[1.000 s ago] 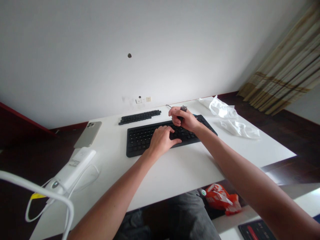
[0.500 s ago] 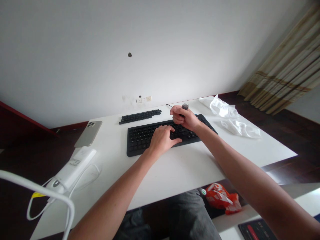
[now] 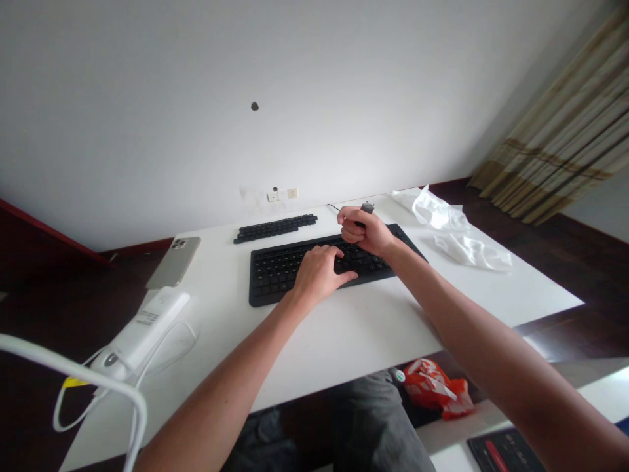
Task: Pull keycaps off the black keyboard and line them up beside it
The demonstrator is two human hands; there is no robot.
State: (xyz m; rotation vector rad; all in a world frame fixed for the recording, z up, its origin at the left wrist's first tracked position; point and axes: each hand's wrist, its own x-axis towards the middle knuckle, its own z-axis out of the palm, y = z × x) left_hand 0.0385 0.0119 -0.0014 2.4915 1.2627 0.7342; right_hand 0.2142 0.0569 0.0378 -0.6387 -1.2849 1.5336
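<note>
A black keyboard lies on the white table, partly covered by my hands. My left hand rests on its middle keys with the thumb spread away from the fingers, so it is open. Above the right half of the keyboard, my right hand is closed in a fist around a small dark tool. Only the tool's top end shows above the fist; its lower part is hidden. Behind the keyboard sits a staggered block of loose black keycaps, set out in rows.
Clear plastic wrapping is on the right of the table. To the left lie a phone and a white power strip with cables. A red plastic bag sits below the front edge, near my legs.
My right hand has shifted very slightly to the right, and the tool's top end has tilted a little with it. My left hand and the keyboard have stayed in place.
</note>
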